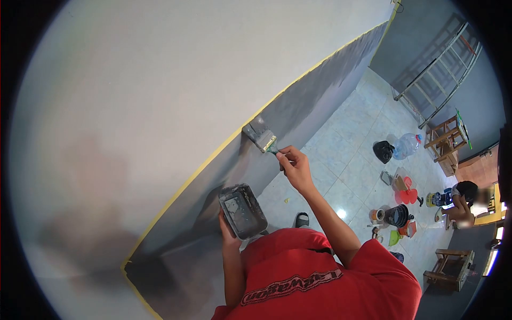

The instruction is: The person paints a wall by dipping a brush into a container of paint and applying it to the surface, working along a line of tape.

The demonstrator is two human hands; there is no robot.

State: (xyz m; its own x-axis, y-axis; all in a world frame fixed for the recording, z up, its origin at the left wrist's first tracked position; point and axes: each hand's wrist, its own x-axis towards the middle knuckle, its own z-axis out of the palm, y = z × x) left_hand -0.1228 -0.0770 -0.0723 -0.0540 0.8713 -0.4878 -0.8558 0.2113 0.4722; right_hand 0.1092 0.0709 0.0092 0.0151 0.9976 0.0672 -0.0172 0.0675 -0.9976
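Observation:
My right hand (294,164) is closed on the green handle of a wide paintbrush (262,136). The bristles lie against the grey lower part of the wall (298,109), just under the yellow tape (205,166) that edges it. Above the tape the wall is pale. My left hand (228,233) grips the side of a black paint tray (244,212), which is held below the brush and has grey paint in it. Part of the left hand is hidden by the tray.
A ladder (440,74) leans at the upper right near a wooden stool (445,138). On the tiled floor stand a large clear bottle (407,146), a black bag (383,152), a black bucket (396,216) and red containers (408,195). A person (463,200) crouches at the right.

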